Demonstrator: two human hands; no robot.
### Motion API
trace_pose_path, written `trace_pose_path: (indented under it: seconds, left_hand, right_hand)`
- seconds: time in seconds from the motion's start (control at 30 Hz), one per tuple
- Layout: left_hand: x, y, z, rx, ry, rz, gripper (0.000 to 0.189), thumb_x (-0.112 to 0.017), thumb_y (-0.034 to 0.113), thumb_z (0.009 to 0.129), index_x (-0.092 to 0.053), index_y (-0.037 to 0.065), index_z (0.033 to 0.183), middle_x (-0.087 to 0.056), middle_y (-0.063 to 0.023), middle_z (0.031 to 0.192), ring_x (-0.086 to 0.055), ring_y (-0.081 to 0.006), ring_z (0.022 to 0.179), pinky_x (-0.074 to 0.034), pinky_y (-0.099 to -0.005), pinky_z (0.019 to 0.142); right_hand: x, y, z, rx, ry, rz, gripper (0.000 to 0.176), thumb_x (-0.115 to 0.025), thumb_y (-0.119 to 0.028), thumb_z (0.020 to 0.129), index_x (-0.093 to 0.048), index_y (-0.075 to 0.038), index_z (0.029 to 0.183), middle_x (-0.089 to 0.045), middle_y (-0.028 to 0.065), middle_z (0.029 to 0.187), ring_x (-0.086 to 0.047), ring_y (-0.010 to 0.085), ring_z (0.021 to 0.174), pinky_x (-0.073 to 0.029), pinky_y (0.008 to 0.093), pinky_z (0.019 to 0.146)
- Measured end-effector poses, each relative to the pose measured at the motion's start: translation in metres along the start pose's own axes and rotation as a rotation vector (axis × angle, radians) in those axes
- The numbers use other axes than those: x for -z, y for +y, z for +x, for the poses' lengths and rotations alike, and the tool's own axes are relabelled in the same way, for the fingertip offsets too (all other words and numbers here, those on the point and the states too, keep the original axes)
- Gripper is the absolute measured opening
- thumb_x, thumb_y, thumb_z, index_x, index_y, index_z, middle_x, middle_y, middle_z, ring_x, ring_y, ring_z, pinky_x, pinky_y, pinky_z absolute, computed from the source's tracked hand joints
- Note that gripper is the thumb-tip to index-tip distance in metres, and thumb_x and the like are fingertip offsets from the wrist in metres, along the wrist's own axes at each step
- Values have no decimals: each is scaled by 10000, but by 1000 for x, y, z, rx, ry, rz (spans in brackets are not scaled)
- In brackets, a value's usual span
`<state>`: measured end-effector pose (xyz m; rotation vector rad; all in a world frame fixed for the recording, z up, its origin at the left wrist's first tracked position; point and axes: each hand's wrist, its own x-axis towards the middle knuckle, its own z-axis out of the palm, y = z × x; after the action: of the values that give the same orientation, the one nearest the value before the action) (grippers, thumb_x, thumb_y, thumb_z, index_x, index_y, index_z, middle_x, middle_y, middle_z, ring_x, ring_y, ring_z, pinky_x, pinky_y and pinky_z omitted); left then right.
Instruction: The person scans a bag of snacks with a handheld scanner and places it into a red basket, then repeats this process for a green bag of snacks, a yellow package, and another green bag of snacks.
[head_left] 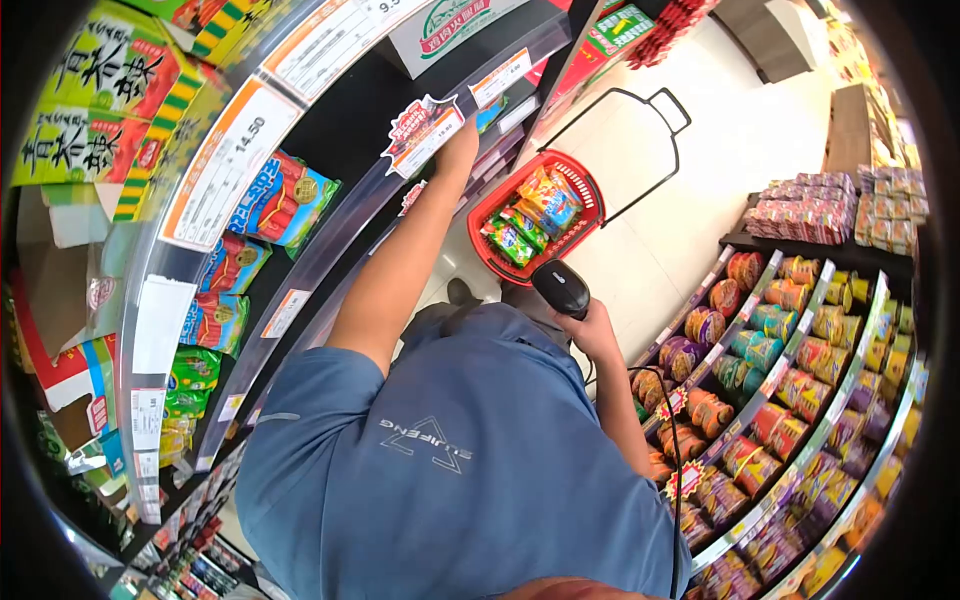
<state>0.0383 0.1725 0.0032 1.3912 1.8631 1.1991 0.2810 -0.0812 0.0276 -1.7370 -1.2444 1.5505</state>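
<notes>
Scanner: one black handheld scanner (pixel 562 287), just below the near rim of the red basket (pixel 484 222), between the basket and the person's blue shirt (pixel 450 470).
Right hand: the right hand (pixel 592 330) is held close to the chest below the basket. The elbow is bent and the forearm runs down along the shirt's edge.
Right grip: closed around the scanner's handle, with the scanner head poking out above the fingers.
Cable: one black cable (pixel 676 440) hangs from below the right hand, well below the basket.
Left hand: the left hand (pixel 460 140) is stretched out on a straight arm to a point left of the basket and above it.
Left grip: it rests against one star-edged price tag (pixel 422 130) on the shelf rail (pixel 335 235). The tag hides the fingers, so I cannot tell how far they are closed.
Basket: one, on the pale floor (pixel 740 150), with one black loop handle (pixel 655 105) raised to its right.
Packets: several bright snack packets (pixel 530 215) lie inside the basket, overlapping too much to count.
Left of the basket: shelves with red and blue sausage packs (pixel 285 200).
Right of the basket and below it: shelves with rows of cup noodles (pixel 790 345).
</notes>
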Motion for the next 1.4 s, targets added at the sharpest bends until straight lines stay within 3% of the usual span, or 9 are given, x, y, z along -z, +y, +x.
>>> trace_pose_path:
  seconds: [0.37, 0.57, 0.7, 0.77, 0.93, 1.07, 1.17, 1.33, 1.4]
  left_hand:
    - [-24, -13, 24, -239, -85, -421, 474, -614, 389, 885, -617, 10, 1169, -622, -185, 1197, -583, -342, 1098, -419, -407, 955]
    - [-22, 4, 6, -73, -168, 16, 538, -650, 441, 855, -623, 3, 1165, -650, -187, 1152, -620, -343, 1036, -457, -390, 903]
    - [-23, 1, -4, -139, -116, -123, 505, -748, 337, 801, -620, -37, 1115, -671, -201, 1044, -640, -354, 962, -467, -400, 869]
    - [-40, -26, -3, -398, 109, -174, 475, -776, 280, 780, -617, -46, 1087, -672, -205, 1001, -643, -361, 943, -475, -408, 849]
    - [-8, -24, -24, -276, -55, -216, 461, -776, 193, 772, -589, -40, 1123, -651, -211, 1061, -637, -350, 969, -491, -410, 821]
    - [16, -17, -42, -485, 13, -72, 444, -751, 90, 737, -586, 13, 1142, -645, -182, 1085, -615, -374, 1017, -487, -402, 856]
    - [20, -24, -53, -801, -127, -87, 481, -713, -29, 664, -570, 40, 1118, -619, -105, 1172, -568, -336, 1126, -456, -385, 954]
    - [57, 17, -98, -666, -299, -268, 467, -763, 6, 687, -570, 31, 1111, -625, -112, 1167, -599, -293, 1105, -471, -367, 942]
    - [70, 19, -112, -288, -534, -587, 496, -801, 34, 701, -565, 5, 1135, -629, -104, 1151, -600, -210, 1092, -472, -351, 933]
  right_hand:
    - [-11, 14, -41, 25, 128, -35, 207, -733, -173, 766, -636, -7, 844, -574, 6, 628, -520, 92, 535, -419, 271, 501]
    - [-4, 2, -42, 15, 108, -32, 200, -734, -168, 764, -640, -10, 844, -580, 10, 645, -519, 89, 546, -412, 264, 501]
    - [0, -1, -45, -19, 126, -32, 204, -738, -183, 773, -635, -16, 831, -567, 2, 621, -509, 85, 531, -406, 261, 497]
    - [7, -3, -49, -64, 140, -45, 206, -739, -188, 776, -633, -19, 826, -562, -1, 611, -505, 83, 520, -404, 259, 493]
    - [15, -7, -55, -71, 203, 16, 211, -753, -194, 776, -622, -30, 800, -542, -13, 587, -493, 76, 486, -395, 248, 471]
    - [25, -11, -53, -83, 244, -39, 236, -761, -218, 780, -612, -35, 773, -527, -17, 564, -480, 72, 474, -370, 251, 454]
    - [28, -23, -54, -80, 243, -55, 244, -760, -234, 784, -614, -38, 768, -524, -19, 557, -475, 72, 470, -364, 252, 452]
    - [38, -29, -61, -94, 297, -13, 225, -751, -219, 784, -636, -26, 803, -544, -3, 590, -481, 83, 497, -389, 267, 479]
    - [46, -32, -69, -108, 353, 5, 169, -737, -148, 791, -631, -27, 842, -550, -15, 597, -490, 77, 490, -380, 247, 480]
